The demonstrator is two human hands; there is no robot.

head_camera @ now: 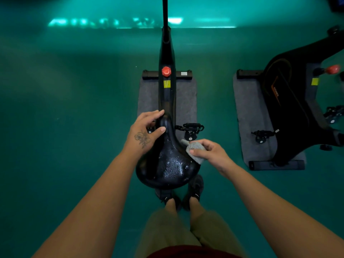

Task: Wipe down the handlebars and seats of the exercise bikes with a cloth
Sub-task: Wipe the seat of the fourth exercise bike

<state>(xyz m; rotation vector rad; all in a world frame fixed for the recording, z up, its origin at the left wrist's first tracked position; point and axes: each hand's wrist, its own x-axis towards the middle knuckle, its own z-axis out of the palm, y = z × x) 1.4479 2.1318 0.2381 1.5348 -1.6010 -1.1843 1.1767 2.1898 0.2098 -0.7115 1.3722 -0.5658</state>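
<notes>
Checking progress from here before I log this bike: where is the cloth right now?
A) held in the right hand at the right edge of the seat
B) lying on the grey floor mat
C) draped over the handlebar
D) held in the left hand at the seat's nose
A: the right hand pinches the grey cloth against the right edge of the wet black seat, while the left hand grips the seat's nose without it.

Dim teal cast; glare streaks on far floor (pixel 130 22); wet sheen on seat (pixel 173 164); edges bowed.
</notes>
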